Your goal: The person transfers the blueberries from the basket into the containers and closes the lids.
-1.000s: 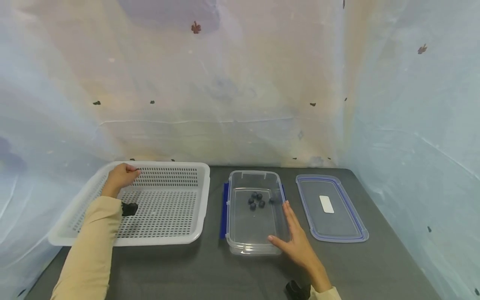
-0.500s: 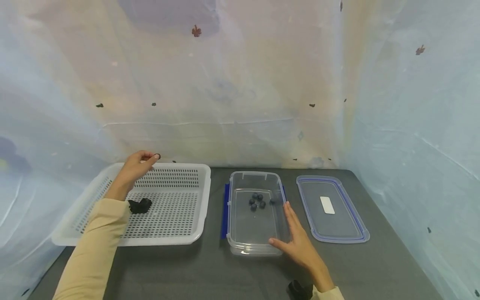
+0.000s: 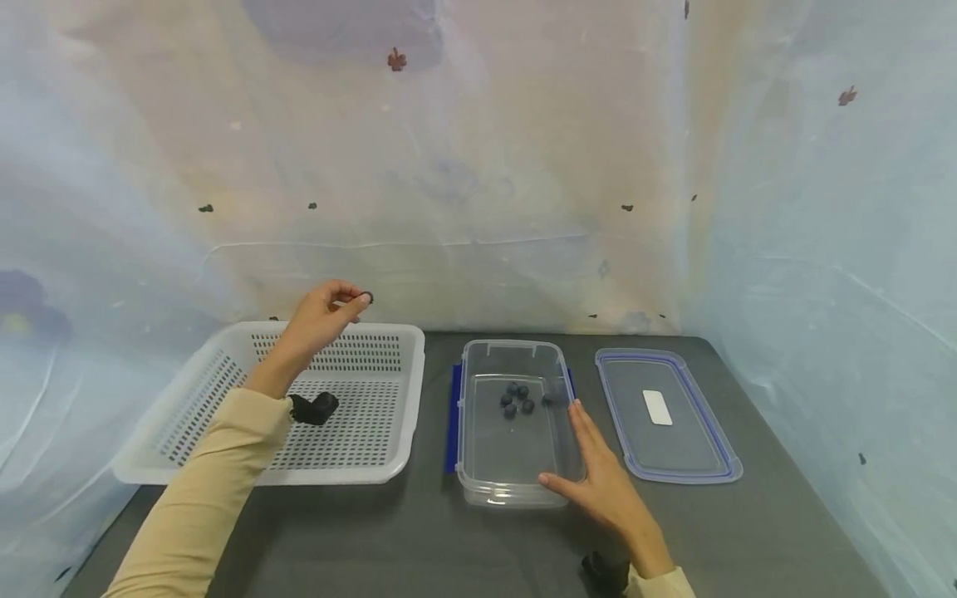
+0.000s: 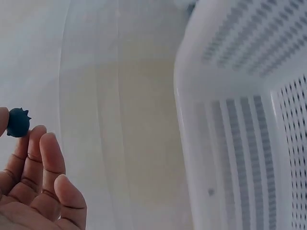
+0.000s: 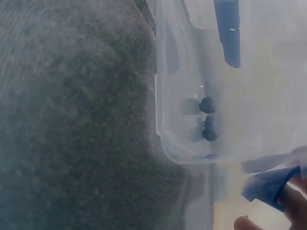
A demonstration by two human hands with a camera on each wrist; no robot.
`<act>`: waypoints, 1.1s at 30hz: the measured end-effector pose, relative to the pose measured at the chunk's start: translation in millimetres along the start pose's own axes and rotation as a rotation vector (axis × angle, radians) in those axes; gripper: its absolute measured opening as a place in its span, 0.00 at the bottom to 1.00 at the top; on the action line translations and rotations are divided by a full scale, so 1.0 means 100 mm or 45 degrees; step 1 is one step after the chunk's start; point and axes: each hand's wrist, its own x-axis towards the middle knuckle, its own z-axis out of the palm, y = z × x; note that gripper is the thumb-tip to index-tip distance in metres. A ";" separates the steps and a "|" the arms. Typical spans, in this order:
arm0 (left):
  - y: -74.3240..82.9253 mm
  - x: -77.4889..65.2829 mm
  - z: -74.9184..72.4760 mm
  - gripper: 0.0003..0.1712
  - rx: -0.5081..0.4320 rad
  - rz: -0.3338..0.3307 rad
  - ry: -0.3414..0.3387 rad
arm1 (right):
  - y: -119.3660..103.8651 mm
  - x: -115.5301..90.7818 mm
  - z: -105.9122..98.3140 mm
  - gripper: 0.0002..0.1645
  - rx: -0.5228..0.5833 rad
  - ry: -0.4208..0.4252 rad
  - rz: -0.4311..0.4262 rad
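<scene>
My left hand (image 3: pixel 317 318) pinches a dark blue blueberry (image 4: pixel 19 122) between thumb and fingertips, raised over the back rim of the white perforated basket (image 3: pixel 414 390). A small pointed crown shows on the berry in the left wrist view. Several more blueberries (image 3: pixel 510 411) lie on the floor of a clear plastic food container (image 3: pixel 478 461), grouped towards its back half. My right hand (image 3: pixel 609 490) rests at the container's right side, fingers extended along the wall and thumb spread to the front corner. Beside those fingers the right wrist view shows a blue latch flap (image 5: pixel 268 187).
The container's lid (image 3: pixel 691 448), clear with a blue-violet seal and a white label (image 3: pixel 657 408), lies flat to the right. Another blue latch flap (image 3: pixel 453 423) hangs off the container's left side. Pale plastic sheeting (image 3: pixel 478 166) surrounds the dark grey table (image 3: pixel 359 540).
My left hand has risen out of the basket with the blueberry and moved right, over the back rim. My right hand stays at the container's side.
</scene>
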 end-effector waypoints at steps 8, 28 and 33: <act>0.22 0.09 0.38 0.22 -0.029 0.057 -0.113 | 0.03 0.03 0.02 0.65 -0.023 0.020 -0.007; 0.54 0.33 1.27 0.17 -0.292 0.046 -0.284 | 0.07 0.06 0.07 0.64 0.070 0.052 0.000; 0.52 0.40 1.54 0.17 -0.337 0.027 -0.324 | 0.07 0.07 0.08 0.64 0.086 0.054 0.010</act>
